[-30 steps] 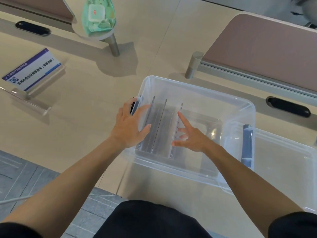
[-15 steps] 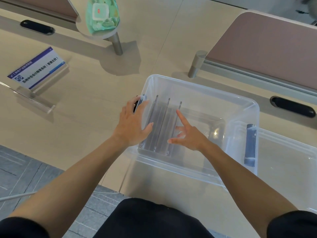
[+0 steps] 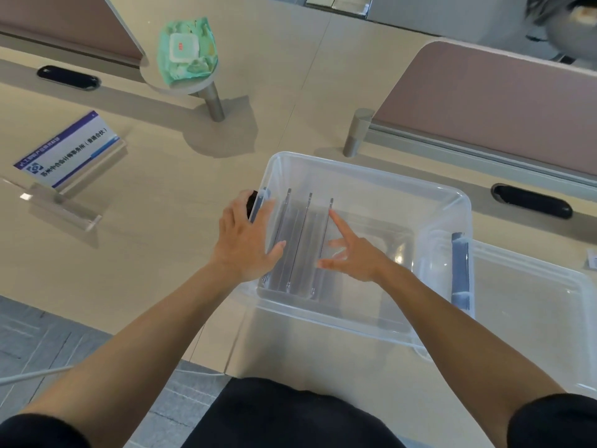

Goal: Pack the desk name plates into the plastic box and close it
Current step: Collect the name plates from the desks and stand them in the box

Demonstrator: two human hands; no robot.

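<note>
A clear plastic box (image 3: 445, 202) stands open on the desk in front of me. Three clear acrylic name plates (image 3: 302, 247) stand on edge side by side in its left part. My left hand (image 3: 245, 244) rests over the box's left rim by the blue latch, fingers spread. My right hand (image 3: 350, 257) is inside the box, fingers apart, with the index fingertip touching the rightmost plate. Another name plate (image 3: 69, 151) with a blue and white card stands on the desk at far left. The clear lid (image 3: 529, 321) lies to the right of the box.
A green pack of wet wipes (image 3: 185, 50) lies on a small round shelf at the back. Pink divider panels (image 3: 491, 101) rise behind the box and at the back left. Black cable slots (image 3: 531, 202) sit in the desk. The desk's front edge runs just below my forearms.
Both hands stay where they were at the box and plates. The view has shifted slightly.
</note>
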